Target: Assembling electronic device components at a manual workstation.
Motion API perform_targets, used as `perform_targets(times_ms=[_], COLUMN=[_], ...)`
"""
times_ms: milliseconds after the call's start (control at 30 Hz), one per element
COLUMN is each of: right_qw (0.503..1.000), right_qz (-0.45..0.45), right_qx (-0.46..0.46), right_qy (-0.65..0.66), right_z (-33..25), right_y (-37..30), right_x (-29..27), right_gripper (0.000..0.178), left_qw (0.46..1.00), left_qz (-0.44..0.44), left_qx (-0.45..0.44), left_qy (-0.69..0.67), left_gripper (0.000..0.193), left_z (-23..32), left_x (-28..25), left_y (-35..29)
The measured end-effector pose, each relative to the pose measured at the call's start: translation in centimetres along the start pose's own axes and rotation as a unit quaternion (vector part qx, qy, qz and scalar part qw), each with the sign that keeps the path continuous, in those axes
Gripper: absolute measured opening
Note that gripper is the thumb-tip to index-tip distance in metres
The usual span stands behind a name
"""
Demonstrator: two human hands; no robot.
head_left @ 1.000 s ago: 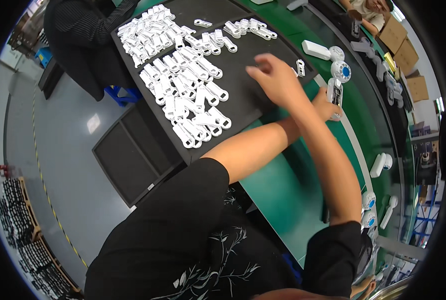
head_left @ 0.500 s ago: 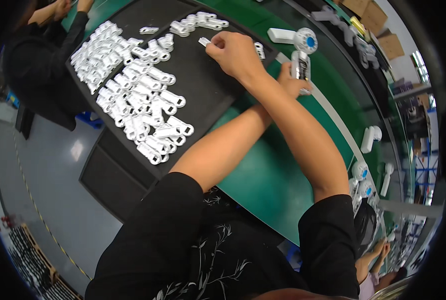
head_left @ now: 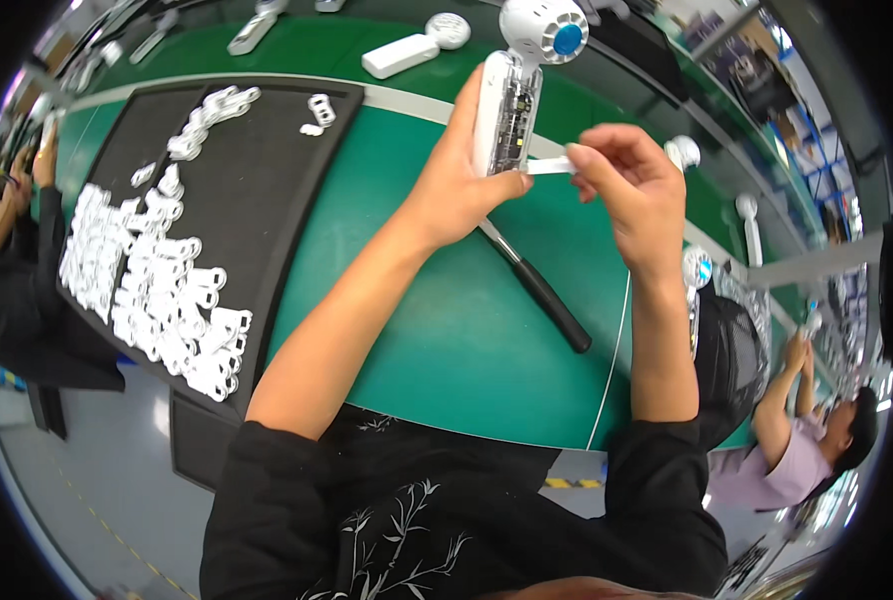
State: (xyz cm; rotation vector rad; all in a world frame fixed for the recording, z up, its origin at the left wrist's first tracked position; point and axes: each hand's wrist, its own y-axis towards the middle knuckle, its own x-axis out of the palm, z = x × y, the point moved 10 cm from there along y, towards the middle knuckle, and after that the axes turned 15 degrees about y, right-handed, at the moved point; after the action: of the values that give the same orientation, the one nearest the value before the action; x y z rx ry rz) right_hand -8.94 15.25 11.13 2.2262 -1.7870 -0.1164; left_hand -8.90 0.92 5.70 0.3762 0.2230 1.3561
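Observation:
My left hand (head_left: 452, 195) is wrapped round a white handheld fan (head_left: 489, 115), holding it upright above the table. The fan's round head with a blue centre (head_left: 550, 35) is at the top, and its open handle side shows electronics under clear plastic. My right hand (head_left: 632, 190) pinches a thin white plastic piece (head_left: 552, 166) between thumb and fingers; its other end meets the handle's lower end by my left thumb. Under my hands lies a tool with a metal shaft and black grip (head_left: 552, 305); its head is hidden.
At left, a black tray (head_left: 257, 190) holds many white plastic covers (head_left: 167, 290). More white fans (head_left: 402, 55) lie on the green conveyor beyond the table's pale edge. A black mesh thing (head_left: 732, 350) stands at right. Other people work at both sides.
My right hand has left the tray with a white piece and come over to the fan. My arms are no longer crossed. The view has turned to the right.

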Motion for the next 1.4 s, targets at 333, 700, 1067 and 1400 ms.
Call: perform_targets(times_ms=[333,700,1067,1400], right_qw=[0.995,0.954,0.818,0.994], right_qz=[0.01,0.067,-0.203,-0.004], right_qx=[-0.036,-0.291,-0.072,-0.09], right_qy=[-0.087,-0.04,-0.534,-0.069], right_z=[-0.4,-1.6,9.2,-2.8], right_y=[-0.6,-2.8,-3.9,-4.2], right_x=[-0.3,0.4,4.5,2.5], right_gripper=[0.023,0.017,0.029,0.031], left_qw=[0.995,0.998,0.991,0.989], left_qz=[-0.001,0.01,0.119,0.114], left_qx=[0.035,0.025,0.015,-0.047], left_qy=[0.097,0.058,-0.065,-0.077], left_gripper=[0.095,0.079,0.039,0.042], left_z=[1.1,2.2,4.1,1.8], left_x=[2.7,3.1,-4.6,-4.2], left_y=[-0.6,-1.3,-0.3,-0.3])
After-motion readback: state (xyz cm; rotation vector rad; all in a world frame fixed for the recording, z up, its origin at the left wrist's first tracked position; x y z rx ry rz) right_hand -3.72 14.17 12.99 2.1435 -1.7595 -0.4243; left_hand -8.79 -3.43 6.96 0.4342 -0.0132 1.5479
